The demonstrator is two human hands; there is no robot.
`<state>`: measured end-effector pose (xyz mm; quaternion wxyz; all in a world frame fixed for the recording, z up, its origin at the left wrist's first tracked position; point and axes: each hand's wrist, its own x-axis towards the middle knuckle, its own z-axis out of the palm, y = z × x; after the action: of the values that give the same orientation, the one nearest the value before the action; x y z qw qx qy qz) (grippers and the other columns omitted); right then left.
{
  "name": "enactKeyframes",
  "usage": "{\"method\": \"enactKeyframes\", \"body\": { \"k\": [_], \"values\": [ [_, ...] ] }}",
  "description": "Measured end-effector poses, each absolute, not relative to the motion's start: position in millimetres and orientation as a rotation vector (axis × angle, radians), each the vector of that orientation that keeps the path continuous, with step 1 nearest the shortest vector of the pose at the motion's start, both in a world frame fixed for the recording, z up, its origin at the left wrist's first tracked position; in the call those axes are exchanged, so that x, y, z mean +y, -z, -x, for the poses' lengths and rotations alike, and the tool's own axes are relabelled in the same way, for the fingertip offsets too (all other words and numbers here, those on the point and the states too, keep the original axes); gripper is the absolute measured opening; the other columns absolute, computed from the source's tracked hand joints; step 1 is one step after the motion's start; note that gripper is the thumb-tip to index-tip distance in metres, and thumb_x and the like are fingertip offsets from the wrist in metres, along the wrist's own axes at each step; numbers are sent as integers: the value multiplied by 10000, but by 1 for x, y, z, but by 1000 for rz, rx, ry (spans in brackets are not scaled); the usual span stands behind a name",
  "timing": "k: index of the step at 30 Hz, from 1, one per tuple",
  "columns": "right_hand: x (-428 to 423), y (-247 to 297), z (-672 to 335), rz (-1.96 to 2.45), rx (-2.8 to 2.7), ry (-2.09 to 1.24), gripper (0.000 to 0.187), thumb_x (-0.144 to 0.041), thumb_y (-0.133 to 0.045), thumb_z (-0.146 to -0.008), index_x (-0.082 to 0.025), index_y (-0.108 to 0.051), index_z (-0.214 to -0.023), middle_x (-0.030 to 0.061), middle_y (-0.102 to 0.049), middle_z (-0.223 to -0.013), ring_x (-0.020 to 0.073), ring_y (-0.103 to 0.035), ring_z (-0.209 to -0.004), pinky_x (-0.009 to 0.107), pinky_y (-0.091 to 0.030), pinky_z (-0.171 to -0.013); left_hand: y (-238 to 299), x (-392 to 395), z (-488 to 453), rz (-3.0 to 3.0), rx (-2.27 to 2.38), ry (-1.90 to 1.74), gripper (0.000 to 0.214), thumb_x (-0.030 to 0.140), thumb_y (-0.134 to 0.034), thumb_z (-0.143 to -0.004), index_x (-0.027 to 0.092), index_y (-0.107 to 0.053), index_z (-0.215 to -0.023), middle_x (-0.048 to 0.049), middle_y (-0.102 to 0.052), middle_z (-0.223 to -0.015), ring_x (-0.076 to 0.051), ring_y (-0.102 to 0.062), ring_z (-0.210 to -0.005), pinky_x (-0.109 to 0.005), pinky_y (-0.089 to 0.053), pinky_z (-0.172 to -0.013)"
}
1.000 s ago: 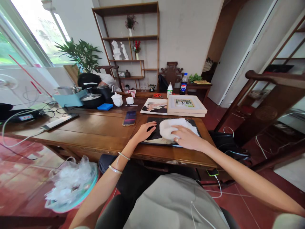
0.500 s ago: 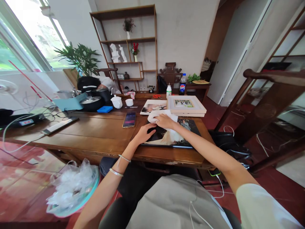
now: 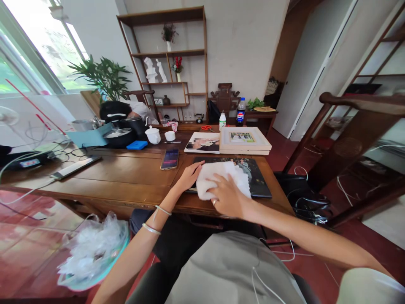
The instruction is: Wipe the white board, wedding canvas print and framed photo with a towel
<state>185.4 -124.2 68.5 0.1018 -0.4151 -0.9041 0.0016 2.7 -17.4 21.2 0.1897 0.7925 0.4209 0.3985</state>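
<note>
Under the white cloth, the dark photo's near half is hidden.

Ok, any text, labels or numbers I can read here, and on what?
No text reads clearly.
Cola bottle: blue label with round logo, wording too small.
Shelf number blocks: digits too small.
Phone: screen blurred.
White bottle: label too small.

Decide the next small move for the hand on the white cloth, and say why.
Probably slide the right hand and white cloth toward the far right corner of the photo print: the cloth covers only its near left part, and the left hand steadies the left edge.
</note>
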Motion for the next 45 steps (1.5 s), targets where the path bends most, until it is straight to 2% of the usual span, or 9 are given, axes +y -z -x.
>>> {"method": "enactKeyframes", "body": {
  "k": [4,7,13,19,25,28,34,41,45],
  "values": [
    [-159,-71,-186,1107,-2709,-130,362,-204,-462,-756,-215,-637,-1073,73,-448,-1387,317,-231,-1332,619,-131,-1025,-22,-19,-2,-2257,1161,-1107,431,367,-329,-928,123,-588,-1172,-103,-612,-1215,-211,-556,-1144,-353,-404,-1009],
    [-155,-72,-202,1151,-2666,-181,357,-190,-477,-749,-208,-642,-1065,91,-521,-1316,299,-295,-1313,579,-161,-1040,-20,-18,-1,-2313,1119,-1102,401,355,-399,-906,125,-585,-1177,-106,-603,-1229,-213,-538,-1170,-354,-394,-1026],
    [-87,-70,-268,1362,-2579,42,302,-190,-443,-802,-146,-672,-993,162,-524,-1292,288,-383,-1263,487,-262,-1028,-15,-12,2,-2399,1077,-1095,376,299,-463,-874,122,-578,-1186,-108,-580,-1259,-208,-511,-1204,-369,-360,-1064],
    [-31,-64,-323,1584,-2486,32,370,-262,-389,-863,-169,-593,-1158,116,-520,-1310,275,-392,-1260,492,-222,-1055,-12,-9,2,-2391,1089,-1073,356,293,-471,-866,135,-597,-1159,-98,-601,-1234,-204,-515,-1203,-367,-368,-1061],
    [-90,-69,-298,1446,-2617,-19,314,-188,-419,-815,-167,-647,-1029,146,-432,-1387,265,-255,-1346,548,-182,-1057,-10,-7,2,-2401,1086,-1080,339,302,-466,-867,153,-614,-1134,-86,-608,-1226,-203,-516,-1202,-376,-369,-1060],
    [-140,-75,-283,1271,-2698,-68,259,-144,-446,-775,-196,-665,-905,96,-424,-1402,260,-219,-1360,563,-150,-1066,-10,-7,2,-2412,1085,-1080,351,306,-459,-869,137,-615,-1134,-99,-605,-1227,-205,-517,-1201,-371,-366,-1063],
    [-154,-73,-284,1133,-2692,-59,205,-128,-488,-738,-192,-657,-834,99,-453,-1380,261,-276,-1338,552,-145,-1073,-10,-6,2,-2408,1066,-1077,349,312,-461,-865,141,-620,-1125,-102,-603,-1229,-211,-517,-1200,-382,-371,-1058],
    [-44,-75,-310,1422,-2595,-56,338,-225,-404,-839,-156,-631,-1080,120,-539,-1290,294,-444,-1210,483,-277,-1026,-10,-6,3,-2411,1046,-1075,348,318,-456,-866,154,-618,-1126,-92,-603,-1232,-205,-518,-1200,-394,-375,-1055],
    [-9,-78,-311,1577,-2522,-79,404,-259,-370,-868,-152,-574,-1200,108,-548,-1283,300,-455,-1187,432,-330,-980,-10,-6,3,-2404,1057,-1076,337,313,-461,-867,168,-615,-1129,-82,-600,-1238,-201,-515,-1202,-395,-369,-1060]
  ]
}}
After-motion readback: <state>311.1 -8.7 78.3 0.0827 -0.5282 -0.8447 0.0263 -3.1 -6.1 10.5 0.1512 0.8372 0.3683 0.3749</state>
